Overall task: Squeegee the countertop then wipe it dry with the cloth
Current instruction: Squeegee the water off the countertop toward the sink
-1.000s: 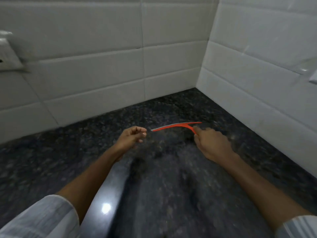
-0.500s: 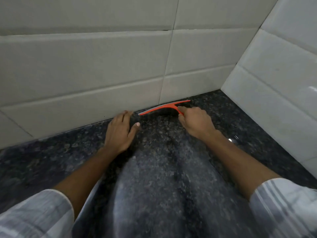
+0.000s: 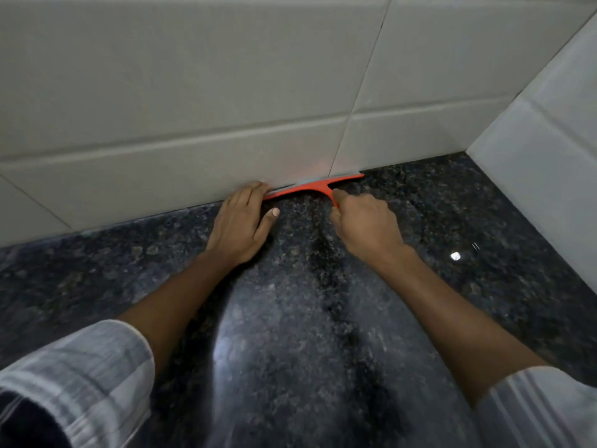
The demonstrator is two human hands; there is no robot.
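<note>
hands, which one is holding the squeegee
The right hand: its fingers curl round the orange squeegee handle. The left hand lies flat on the countertop, fingers straight.

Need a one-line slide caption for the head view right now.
Right hand grips orange squeegee against the tiled wall; left hand rests flat on the dark countertop.

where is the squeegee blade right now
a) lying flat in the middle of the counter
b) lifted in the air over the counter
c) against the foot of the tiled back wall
c: the squeegee blade meets the tiled back wall at its foot, on the countertop.
</note>
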